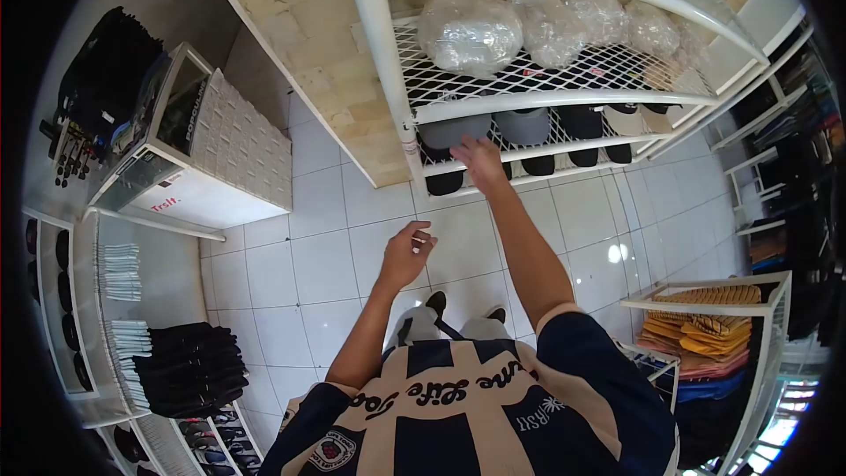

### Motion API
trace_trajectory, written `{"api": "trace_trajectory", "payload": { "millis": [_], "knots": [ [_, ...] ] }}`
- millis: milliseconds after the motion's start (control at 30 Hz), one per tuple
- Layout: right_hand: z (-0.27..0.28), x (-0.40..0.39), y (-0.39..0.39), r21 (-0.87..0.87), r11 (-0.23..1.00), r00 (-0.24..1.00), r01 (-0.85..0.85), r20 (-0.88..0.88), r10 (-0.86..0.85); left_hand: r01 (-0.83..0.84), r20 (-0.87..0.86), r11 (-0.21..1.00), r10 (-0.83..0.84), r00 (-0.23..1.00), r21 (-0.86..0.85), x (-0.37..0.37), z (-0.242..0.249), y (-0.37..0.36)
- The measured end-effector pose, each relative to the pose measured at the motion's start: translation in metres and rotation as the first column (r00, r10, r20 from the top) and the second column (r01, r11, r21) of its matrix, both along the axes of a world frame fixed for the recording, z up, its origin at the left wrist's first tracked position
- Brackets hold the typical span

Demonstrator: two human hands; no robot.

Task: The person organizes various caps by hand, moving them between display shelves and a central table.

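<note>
The right hand (pixel 480 166), fingers slightly spread, was positioned at the front edge of a gray cap (pixel 451 132) on the white rack (pixel 564 107), below clear plastic bundles (pixel 471 33), contact being indeterminable, while the left hand (pixel 408 256), fingers loosely curled, hung above the tiled floor (pixel 463 242).

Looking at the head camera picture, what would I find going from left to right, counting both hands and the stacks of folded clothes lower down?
Black clothes → left hand → right hand → yellow and orange clothes.
</note>
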State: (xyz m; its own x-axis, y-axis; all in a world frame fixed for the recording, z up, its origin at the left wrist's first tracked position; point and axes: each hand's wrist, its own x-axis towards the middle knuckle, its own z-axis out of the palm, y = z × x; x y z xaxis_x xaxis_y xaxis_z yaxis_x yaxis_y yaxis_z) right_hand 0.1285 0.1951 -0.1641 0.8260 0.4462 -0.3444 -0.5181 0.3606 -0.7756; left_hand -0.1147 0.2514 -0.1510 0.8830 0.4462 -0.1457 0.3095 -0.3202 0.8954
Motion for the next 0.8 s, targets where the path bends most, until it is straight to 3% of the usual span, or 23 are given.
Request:
{"api": "trace_trajectory", "payload": {
  "millis": [100,200,267,433,500,533,567,700,800],
  "knots": [
    [-0.007,-0.026,-0.044,0.006,0.996,0.989,-0.089,0.121,0.087,0.014,0.000,0.999,-0.014,1.000,-0.032,0.006,0.008,0.003],
    [-0.026,-0.063,-0.098,-0.035,0.996,0.995,-0.084,0.041,0.086,0.029,0.003,0.998,-0.029,1.000,-0.059,0.009,0.001,-0.003],
    [-0.031,-0.091,-0.134,-0.060,0.995,0.997,-0.077,0.027,0.079,-0.044,0.216,0.997,0.031,0.976,0.056,0.024,0.000,-0.009],
    [-0.008,-0.175,-0.217,-0.159,0.986,0.999,-0.050,-0.027,0.047,-0.108,0.439,0.944,-0.041,0.898,0.310,0.067,0.036,-0.028],
    [-0.013,-0.203,-0.248,-0.128,0.992,0.999,-0.003,-0.043,-0.003,0.133,0.437,0.981,-0.183,0.881,0.143,0.089,0.019,-0.039],
    [-0.014,-0.217,-0.262,-0.097,0.995,0.998,-0.008,-0.058,0.002,0.334,0.334,0.936,-0.280,0.900,-0.114,0.098,0.021,-0.046],
    [-0.014,-0.229,-0.274,-0.102,0.992,0.996,0.072,-0.050,-0.077,0.472,0.238,0.798,-0.409,0.881,-0.375,0.106,0.023,-0.059],
    [-0.003,-0.276,-0.316,-0.150,0.931,0.933,0.332,-0.093,-0.348,0.666,0.188,0.619,-0.658,0.729,-0.416,0.124,0.033,-0.133],
    [0.010,-0.301,-0.351,-0.239,0.807,0.815,0.541,-0.088,-0.572,0.826,0.256,0.468,-0.796,0.549,-0.315,0.133,0.046,-0.204]
  ]
}}
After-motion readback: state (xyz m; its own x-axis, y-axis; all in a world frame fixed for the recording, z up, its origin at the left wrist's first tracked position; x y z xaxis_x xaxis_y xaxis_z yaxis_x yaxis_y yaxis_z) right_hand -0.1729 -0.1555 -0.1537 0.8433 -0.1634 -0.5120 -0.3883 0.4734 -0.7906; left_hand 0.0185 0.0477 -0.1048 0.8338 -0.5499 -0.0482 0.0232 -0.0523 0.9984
